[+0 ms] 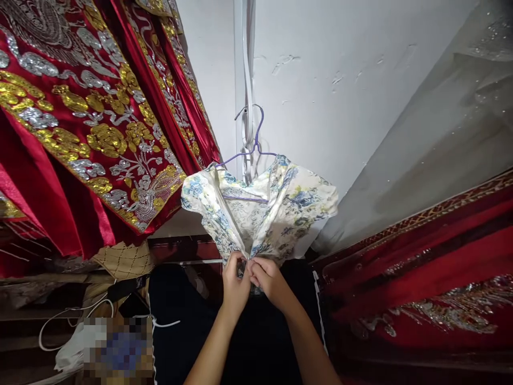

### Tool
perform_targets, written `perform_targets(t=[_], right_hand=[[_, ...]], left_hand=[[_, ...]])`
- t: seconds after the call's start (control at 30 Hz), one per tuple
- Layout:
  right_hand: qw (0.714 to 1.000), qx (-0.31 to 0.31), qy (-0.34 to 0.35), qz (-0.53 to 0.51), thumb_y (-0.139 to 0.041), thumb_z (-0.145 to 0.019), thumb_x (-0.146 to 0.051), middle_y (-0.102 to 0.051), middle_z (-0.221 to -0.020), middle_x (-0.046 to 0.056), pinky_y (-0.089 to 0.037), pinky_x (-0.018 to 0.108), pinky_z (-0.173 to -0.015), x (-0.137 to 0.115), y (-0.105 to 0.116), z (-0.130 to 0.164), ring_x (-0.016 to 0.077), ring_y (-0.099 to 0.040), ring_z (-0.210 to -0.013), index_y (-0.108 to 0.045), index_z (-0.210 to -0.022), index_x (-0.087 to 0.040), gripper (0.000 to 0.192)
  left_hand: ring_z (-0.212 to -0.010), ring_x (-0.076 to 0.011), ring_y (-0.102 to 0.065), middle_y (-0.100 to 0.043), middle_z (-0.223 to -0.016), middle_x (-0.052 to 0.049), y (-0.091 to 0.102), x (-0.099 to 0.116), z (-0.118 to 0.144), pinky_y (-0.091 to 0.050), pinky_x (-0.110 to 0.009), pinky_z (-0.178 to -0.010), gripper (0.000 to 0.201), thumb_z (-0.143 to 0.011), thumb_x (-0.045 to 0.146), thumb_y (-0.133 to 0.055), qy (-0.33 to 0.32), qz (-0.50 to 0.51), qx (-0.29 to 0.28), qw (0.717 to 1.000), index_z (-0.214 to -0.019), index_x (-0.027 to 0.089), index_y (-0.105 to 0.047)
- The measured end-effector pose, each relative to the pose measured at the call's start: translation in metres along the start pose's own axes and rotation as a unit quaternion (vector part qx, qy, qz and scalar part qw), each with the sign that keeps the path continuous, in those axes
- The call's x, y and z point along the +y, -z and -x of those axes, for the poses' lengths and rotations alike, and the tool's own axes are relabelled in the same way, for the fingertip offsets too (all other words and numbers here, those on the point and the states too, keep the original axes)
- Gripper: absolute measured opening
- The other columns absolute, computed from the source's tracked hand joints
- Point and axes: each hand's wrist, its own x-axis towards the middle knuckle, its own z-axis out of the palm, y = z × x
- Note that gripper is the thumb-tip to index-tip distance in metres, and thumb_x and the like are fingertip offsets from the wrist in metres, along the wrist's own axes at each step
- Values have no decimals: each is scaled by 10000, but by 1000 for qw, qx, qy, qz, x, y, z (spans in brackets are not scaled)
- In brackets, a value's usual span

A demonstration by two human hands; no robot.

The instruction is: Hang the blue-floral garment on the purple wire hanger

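A white garment with blue and yellow flowers [276, 206] hangs on a purple wire hanger [256, 147] against the white wall. My left hand [234, 286] and my right hand [266, 278] meet at the garment's lower front, fingers pinched together on the fabric where its two front edges come together. What lies between the fingertips is too small to make out. Both forearms reach up from the bottom of the view.
Red robes with gold and silver embroidery [92, 123] hang close on the left. More red embroidered cloth [420, 267] and a grey sheer cover [449, 139] fill the right. A white cord [248, 64] runs down the wall. Dark fabric [180, 315] lies below.
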Motion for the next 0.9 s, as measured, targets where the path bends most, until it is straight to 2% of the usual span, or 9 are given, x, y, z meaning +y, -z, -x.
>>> perform_targets(t=[0.13, 0.2, 0.3, 0.47, 0.53, 0.63, 0.73, 0.8, 0.9], right_hand=[[999, -11, -43, -5, -529, -870, -351, -524, -472, -27, -284, 253, -479, -23, 12, -1, 109, -396, -436, -599, -695, -190, 248], [998, 19, -30, -48, -566, -863, -406, -537, -472, -23, -252, 234, -447, -45, 25, -12, 94, -390, -419, -617, -701, -177, 285], [991, 87, 31, -99, -659, -831, -430, -517, -473, -33, -222, 208, -412, -91, 44, -39, 71, -384, -411, -645, -718, -159, 294], [981, 112, 85, -136, -734, -764, -336, -497, -467, -40, -229, 185, -365, -167, 51, -64, 51, -348, -382, -630, -697, -157, 218], [974, 129, 118, -147, -726, -768, -324, -494, -465, -39, -232, 179, -363, -179, 48, -63, 53, -354, -388, -628, -698, -160, 204], [972, 125, 141, -144, -701, -800, -342, -517, -478, -32, -257, 180, -374, -171, 42, -60, 61, -374, -397, -639, -723, -164, 204], [975, 111, 147, -124, -652, -837, -365, -533, -478, -27, -262, 188, -385, -153, 35, -60, 68, -382, -397, -633, -726, -174, 222], [977, 103, 156, -107, -611, -857, -355, -541, -473, -25, -254, 192, -393, -147, 30, -61, 69, -373, -394, -626, -717, -181, 224], [977, 96, 175, -72, -565, -867, -308, -543, -467, -26, -261, 199, -415, -153, 24, -61, 73, -383, -400, -627, -695, -186, 219]], left_hand=[[-857, -227, -606, -617, -884, -42, -2, -2, -4, -491, -350, -809, 101, -955, 344, -534, -2, 13, -28, 1000, -938, 254, -575], [-868, -228, -613, -624, -903, -50, -2, -3, -3, -486, -344, -809, 113, -973, 335, -512, -16, 12, -44, 999, -966, 250, -585], [-868, -225, -609, -612, -901, -62, -7, -5, -1, -478, -330, -796, 118, -988, 323, -492, -34, -1, -61, 998, -972, 244, -578], [-783, -194, -573, -582, -870, -62, -17, -23, -1, -454, -293, -702, 144, -1002, 300, -457, -51, -19, -83, 995, -973, 209, -564], [-777, -186, -578, -582, -864, -61, -18, -32, -2, -454, -284, -696, 157, -1003, 295, -454, -54, -21, -89, 994, -962, 193, -566], [-778, -184, -601, -601, -839, -54, -14, -36, -10, -469, -284, -707, 149, -992, 292, -491, -53, -18, -100, 993, -938, 185, -580], [-831, -183, -630, -650, -885, -53, -1, -9, -36, -498, -306, -780, 101, -972, 272, -554, -87, 1, -86, 992, -1003, 188, -600], [-879, -176, -640, -670, -937, -48, 10, 27, -63, -511, -324, -846, 175, -966, 269, -586, -142, 29, -42, 989, -1128, 203, -594], [-881, -162, -647, -676, -975, -47, 23, 88, -107, -528, -319, -844, 344, -981, 277, -577, -247, 56, 58, 966, -1321, 230, -555]])
